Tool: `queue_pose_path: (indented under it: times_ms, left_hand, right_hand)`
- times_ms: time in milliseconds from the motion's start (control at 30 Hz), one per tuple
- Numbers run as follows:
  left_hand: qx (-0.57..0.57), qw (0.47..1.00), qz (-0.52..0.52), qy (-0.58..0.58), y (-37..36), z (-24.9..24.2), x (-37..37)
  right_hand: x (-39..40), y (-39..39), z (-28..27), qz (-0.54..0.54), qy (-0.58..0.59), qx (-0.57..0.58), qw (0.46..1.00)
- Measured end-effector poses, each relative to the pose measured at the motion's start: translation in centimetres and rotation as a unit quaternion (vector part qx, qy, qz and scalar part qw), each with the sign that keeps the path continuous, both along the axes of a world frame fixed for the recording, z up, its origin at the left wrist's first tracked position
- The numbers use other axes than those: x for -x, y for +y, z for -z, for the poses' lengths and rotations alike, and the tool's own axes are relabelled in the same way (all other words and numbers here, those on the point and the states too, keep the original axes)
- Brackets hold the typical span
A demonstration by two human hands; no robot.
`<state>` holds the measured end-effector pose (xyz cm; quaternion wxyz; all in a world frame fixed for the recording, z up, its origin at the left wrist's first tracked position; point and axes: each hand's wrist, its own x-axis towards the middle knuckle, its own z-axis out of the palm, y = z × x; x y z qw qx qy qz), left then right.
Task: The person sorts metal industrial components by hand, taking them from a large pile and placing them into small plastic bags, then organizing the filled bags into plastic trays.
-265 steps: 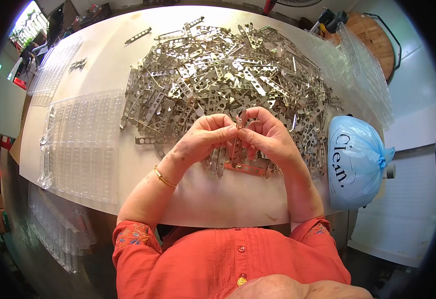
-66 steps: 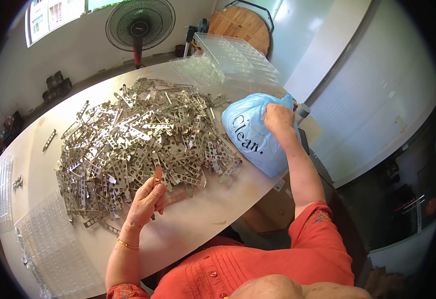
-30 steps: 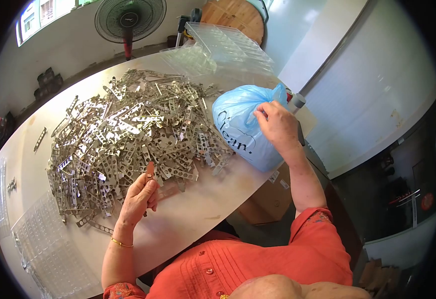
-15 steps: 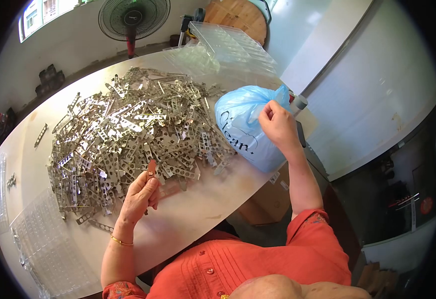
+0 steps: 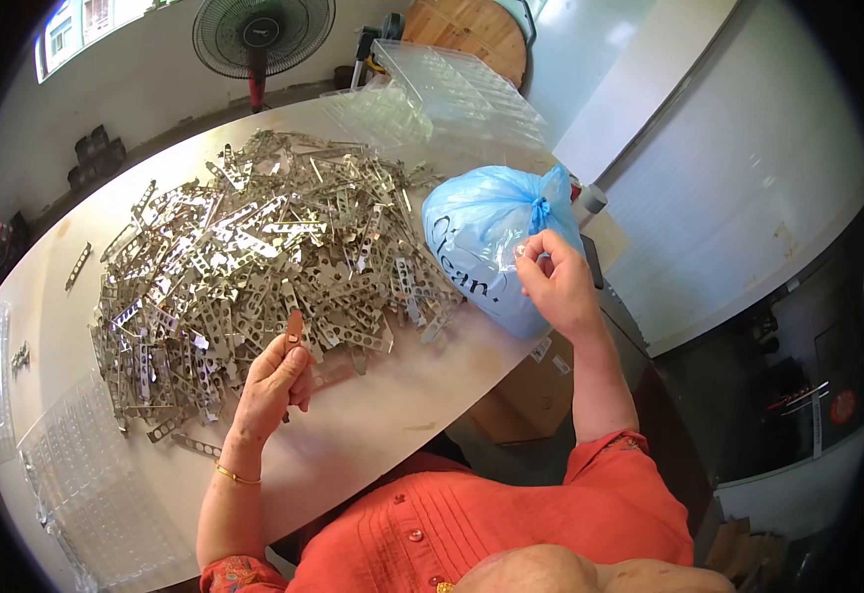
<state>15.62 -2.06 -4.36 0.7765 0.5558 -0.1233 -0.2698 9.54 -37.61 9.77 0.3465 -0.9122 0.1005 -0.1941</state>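
My left hand (image 5: 279,381) is closed around a small flat metal strip (image 5: 295,325), which looks reddish brown and stands up from the thumb and fingers. It is at the near edge of a large heap of perforated metal strips (image 5: 254,267). My right hand (image 5: 558,285) is in a pinch in front of a tied blue plastic bag (image 5: 462,212) with black lettering. A clear, shiny patch shows by the fingertips; whether they hold it I cannot make out. The bag's knot (image 5: 540,209) shows just above this hand.
Clear plastic trays lie at the table's back (image 5: 462,94) and on its left side (image 5: 96,484). A grey-capped bottle (image 5: 590,203) stands behind the bag. A fan (image 5: 262,35) is beyond the table, and a cardboard box (image 5: 521,400) sits below its right edge.
My right hand has moved down from the top of the blue bag, uncovering its knot. My left hand stays almost still with the metal strip.
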Motion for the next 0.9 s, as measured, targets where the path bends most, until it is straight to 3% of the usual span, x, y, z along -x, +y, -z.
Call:
queue_pose_path:
  times_ms: [167,267,400,467,500,667,767,900]
  left_hand:
    - [0.032,0.999,-0.011,0.031,0.1,-0.4,0.1]
    - [0.051,0.998,0.002,0.035,0.1,-1.0,0.1]
    - [0.067,0.995,0.029,0.069,0.1,-1.5,0.5]
    - [0.073,0.993,0.028,0.089,0.4,-0.3,0.4]
    - [0.093,0.990,0.053,0.096,0.6,-0.2,0.2]
    - [0.101,0.987,0.049,0.113,1.7,-0.3,-0.3]
    - [0.123,0.989,-0.018,0.082,1.9,0.2,-0.7]
    - [0.089,0.991,-0.081,0.054,1.7,-0.2,-0.6]
  right_hand:
    - [2.2,3.8,1.3,-0.082,-0.042,-0.087,0.992]
    - [2.2,7.0,2.7,-0.207,-0.066,-0.158,0.963]
    - [1.1,10.8,5.9,-0.348,-0.015,-0.164,0.923]
    - [0.5,12.3,7.3,-0.437,-0.030,-0.079,0.895]
    - [0.2,13.3,7.5,-0.457,-0.038,-0.092,0.884]
    - [-0.8,14.2,9.1,-0.505,0.024,-0.071,0.860]
    - [-1.7,14.2,10.2,-0.530,0.049,-0.030,0.846]
    - [-2.6,13.6,11.2,-0.490,0.105,-0.171,0.848]
